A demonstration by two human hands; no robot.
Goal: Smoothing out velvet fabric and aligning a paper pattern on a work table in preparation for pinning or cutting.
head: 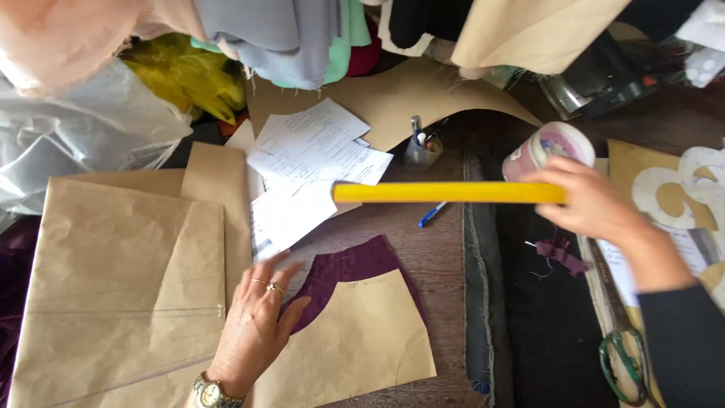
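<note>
Paper pattern piece (362,340), brown and curved along its top edge, lies nearest the camera on a purple fabric piece (355,264), and serves as the landmark here. The left hand (253,325), wearing rings and a wristwatch (214,394), rests flat on the pattern's left edge with its fingers spread apart, pinning paper and cloth to the wooden table (430,249). Left of the pattern lie larger sheets of brown paper (113,287). Right of it runs a strip of dark fabric (544,317), with green-handled scissors (623,363) beyond that.

Above the pattern, clear of the table, a yellow ruler (449,192) hangs level; the right hand (596,204) grips its right end, fingers closed around it. Under the ruler's middle a blue pen (432,214) lies on the wood. Up and left of the pattern sits a pile of white printed sheets (317,151); farther up stand a small pen holder (421,147) and a roll of tape (547,147), then heaped cloth.

Held by one end only, the ruler may sag or swing, I judge, and clip the white sheets. If the left palm lifts or slides, the pattern could shift off the fabric's curve.
</note>
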